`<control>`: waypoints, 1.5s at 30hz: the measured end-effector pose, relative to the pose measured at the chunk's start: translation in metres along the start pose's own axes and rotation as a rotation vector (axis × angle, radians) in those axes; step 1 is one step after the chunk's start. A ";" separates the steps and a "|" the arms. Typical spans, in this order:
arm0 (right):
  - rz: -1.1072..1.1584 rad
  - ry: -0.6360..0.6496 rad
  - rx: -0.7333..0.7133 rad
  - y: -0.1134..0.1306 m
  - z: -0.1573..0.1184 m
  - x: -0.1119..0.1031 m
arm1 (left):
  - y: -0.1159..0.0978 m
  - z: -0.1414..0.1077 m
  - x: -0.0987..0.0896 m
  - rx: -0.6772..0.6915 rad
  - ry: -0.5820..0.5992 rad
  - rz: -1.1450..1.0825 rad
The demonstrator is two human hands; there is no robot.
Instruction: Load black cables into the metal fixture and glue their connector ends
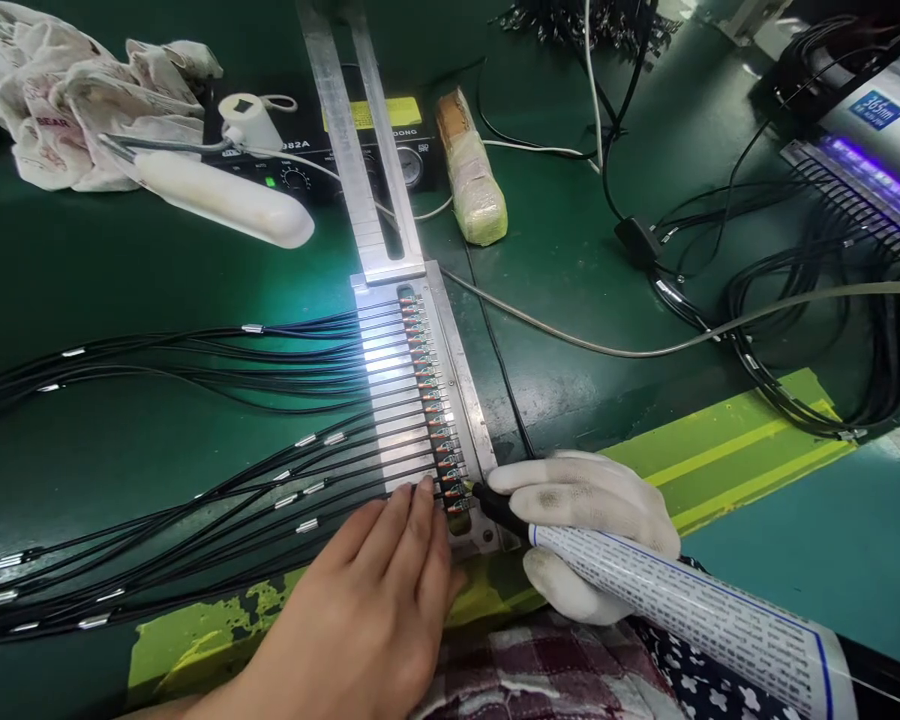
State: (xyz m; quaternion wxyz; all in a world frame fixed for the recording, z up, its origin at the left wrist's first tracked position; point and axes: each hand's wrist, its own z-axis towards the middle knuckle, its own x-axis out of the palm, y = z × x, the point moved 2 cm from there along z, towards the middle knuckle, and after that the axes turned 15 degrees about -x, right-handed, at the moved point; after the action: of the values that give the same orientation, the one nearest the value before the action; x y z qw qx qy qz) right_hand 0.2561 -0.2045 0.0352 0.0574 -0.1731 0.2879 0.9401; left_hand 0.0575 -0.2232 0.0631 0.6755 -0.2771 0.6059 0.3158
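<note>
My bare left hand (379,590) lies palm down at the near end of a metal fixture (397,420), fingers stretched out side by side. Its fingertips rest on the black cables (300,375) beside a row of small connector boards (435,400); the thumb is mostly hidden. In a white glove, my right hand (592,530) is wrapped round a white printed tube (690,600) with a black nozzle, which looks like a glue tube. The nozzle tip points left and meets, or nearly meets, one of the lowest boards, just right of my left fingertips.
Above the fixture stands a slotted metal bar (352,140) over a black controller box (292,165). A white-handled tool (225,200), a wrapped block (472,170) and a crumpled cloth (82,100) lie behind. A purple-lit UV lamp (870,140) is at right, with coiled cables (780,370) before it.
</note>
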 end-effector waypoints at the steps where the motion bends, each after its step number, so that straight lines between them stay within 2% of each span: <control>1: -0.013 -0.005 0.001 0.001 0.001 -0.001 | -0.001 -0.001 0.000 -0.006 0.004 -0.001; 5: -0.054 -0.048 0.012 0.005 0.001 -0.005 | -0.006 -0.009 -0.003 -0.052 0.046 -0.009; 9: -0.052 -0.019 0.047 0.010 -0.004 -0.005 | -0.011 -0.013 -0.004 -0.029 0.040 -0.027; 14: -0.049 0.038 0.016 0.011 -0.008 -0.002 | -0.011 -0.010 -0.003 -0.029 0.014 -0.035; 21: -0.059 0.042 0.028 0.009 -0.009 -0.002 | -0.008 -0.010 0.001 0.006 -0.044 -0.053; 45: -0.051 -0.019 0.016 0.010 -0.015 -0.001 | -0.007 -0.007 0.000 -0.012 -0.014 -0.090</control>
State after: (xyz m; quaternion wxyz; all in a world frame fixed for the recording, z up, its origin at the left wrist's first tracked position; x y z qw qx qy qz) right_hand 0.2592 -0.2213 0.0293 0.0853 -0.1709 0.2902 0.9377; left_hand 0.0586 -0.2329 0.0620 0.6917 -0.3058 0.5861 0.2906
